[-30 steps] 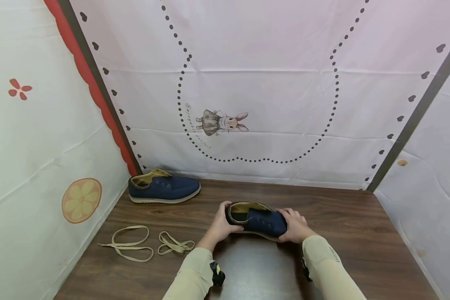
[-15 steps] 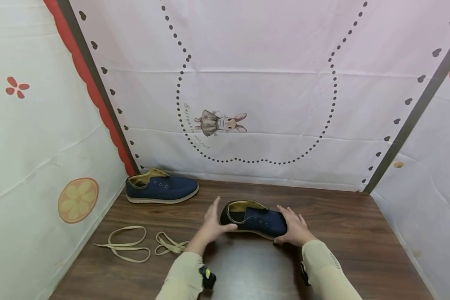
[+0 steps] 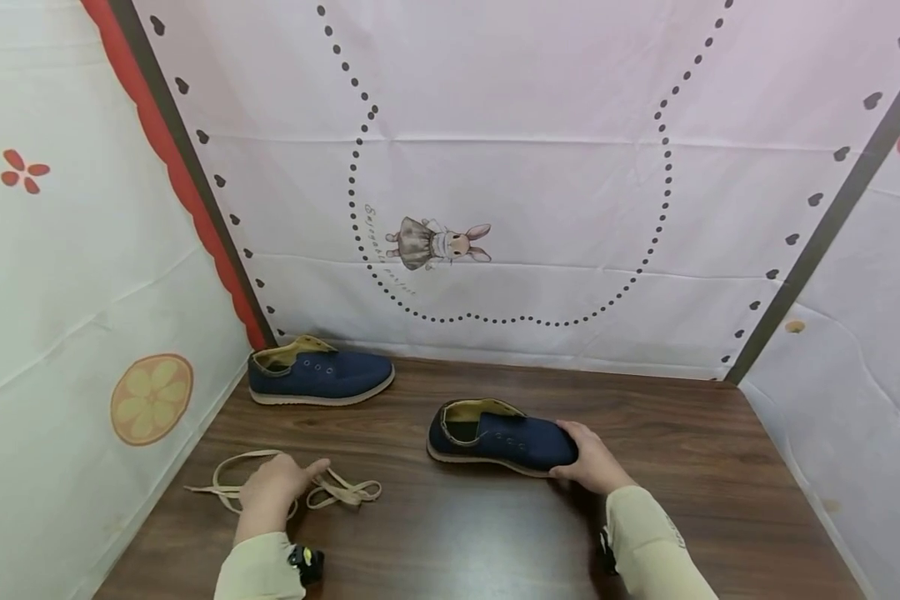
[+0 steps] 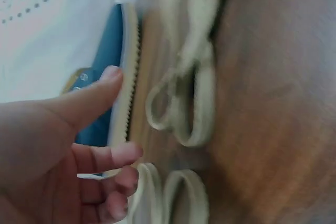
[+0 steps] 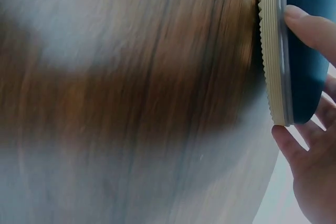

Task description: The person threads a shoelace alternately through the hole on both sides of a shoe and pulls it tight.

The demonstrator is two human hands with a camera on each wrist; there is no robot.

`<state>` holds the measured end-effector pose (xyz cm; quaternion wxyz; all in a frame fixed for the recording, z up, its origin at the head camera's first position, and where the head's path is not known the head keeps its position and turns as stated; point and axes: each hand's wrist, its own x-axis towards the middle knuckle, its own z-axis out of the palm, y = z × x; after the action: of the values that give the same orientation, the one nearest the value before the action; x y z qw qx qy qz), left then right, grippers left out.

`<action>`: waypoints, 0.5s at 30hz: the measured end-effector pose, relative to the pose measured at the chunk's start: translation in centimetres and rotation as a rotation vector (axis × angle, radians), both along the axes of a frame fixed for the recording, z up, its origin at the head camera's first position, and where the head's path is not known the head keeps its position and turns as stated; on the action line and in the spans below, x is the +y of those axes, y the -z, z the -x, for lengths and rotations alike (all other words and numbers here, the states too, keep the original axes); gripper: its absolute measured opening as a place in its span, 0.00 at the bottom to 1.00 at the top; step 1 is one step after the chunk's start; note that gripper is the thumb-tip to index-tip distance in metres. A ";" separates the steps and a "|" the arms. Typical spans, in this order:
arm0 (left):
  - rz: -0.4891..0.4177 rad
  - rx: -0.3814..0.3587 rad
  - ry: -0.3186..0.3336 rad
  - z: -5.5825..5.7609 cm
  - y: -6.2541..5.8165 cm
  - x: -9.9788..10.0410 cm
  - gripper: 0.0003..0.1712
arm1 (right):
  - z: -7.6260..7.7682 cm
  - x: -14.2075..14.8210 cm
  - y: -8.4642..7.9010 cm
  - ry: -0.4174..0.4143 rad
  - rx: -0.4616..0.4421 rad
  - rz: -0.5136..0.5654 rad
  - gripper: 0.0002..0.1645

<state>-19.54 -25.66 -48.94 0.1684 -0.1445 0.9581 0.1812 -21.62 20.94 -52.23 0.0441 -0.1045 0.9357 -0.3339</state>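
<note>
A navy lace-up shoe (image 3: 528, 442) without laces stands on the table, its toe to the right. My right hand (image 3: 592, 462) holds it by the toe; in the right wrist view the thumb lies on the shoe's side (image 5: 304, 82) and the other fingers curl round its tip. My left hand (image 3: 273, 487) is over a loosely looped beige shoelace (image 3: 221, 492), hiding part of it. Right of that hand lies a second shoelace (image 3: 354, 496), gathered in a bundle. In the left wrist view the left fingers (image 4: 113, 156) are loosely bent, with nothing between them and the thumb.
The matching navy shoe (image 3: 345, 375) stands at the back left of the wooden table (image 3: 435, 542), close to the printed cloth wall (image 3: 540, 217). Cloth walls also close off the left and right sides.
My left hand has let go of the shoe's heel and moved left to above the shoelaces. The shoe has shifted slightly left, with my right hand still on its toe.
</note>
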 end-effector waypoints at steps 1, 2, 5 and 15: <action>-0.004 -0.013 -0.013 0.0 0.2 0.1 0.46 | 0.0 -0.2 0.0 0.001 -0.004 -0.004 0.50; -0.019 -0.021 -0.022 0.0 0.4 0.2 0.43 | 0.1 -0.4 0.0 0.002 -0.007 -0.005 0.50; -0.061 -0.024 -0.029 0.0 0.7 0.7 0.35 | 0.1 -1.0 0.1 0.016 -0.020 -0.005 0.50; -0.191 0.077 0.022 -0.5 -0.3 2.0 0.15 | 0.2 -1.1 0.5 0.024 -0.049 0.033 0.51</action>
<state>-19.04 -23.69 -48.61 0.1463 -0.1103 0.9437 0.2755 -21.79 19.82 -52.71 0.0614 -0.0857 0.9299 -0.3524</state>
